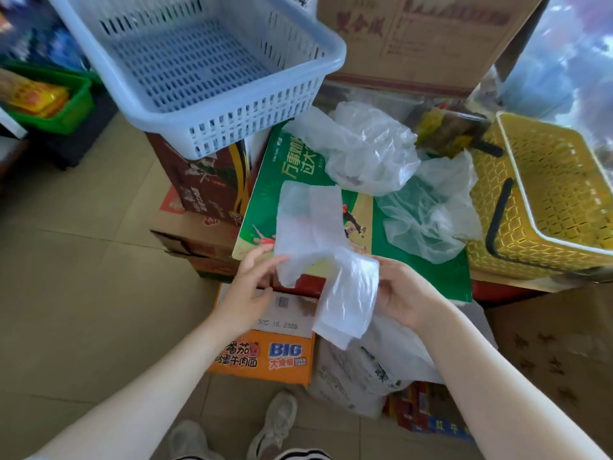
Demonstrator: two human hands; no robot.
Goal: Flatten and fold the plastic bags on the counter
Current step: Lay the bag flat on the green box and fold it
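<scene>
Three translucent plastic bags showed on the green printed carton (414, 267): one flattened, partly folded bag (318, 234) lay at its near edge, its lower flap hanging off between both hands. Fingers of the left hand (252, 287) were loosely extended, touching the bag's left edge; the right hand (403, 293) pinched the flap's right side. Two crumpled bags (368, 151) (428, 214) sat further back. Around them stood a pale blue slotted basket (212, 71) and a yellow woven basket (544, 200).
</scene>
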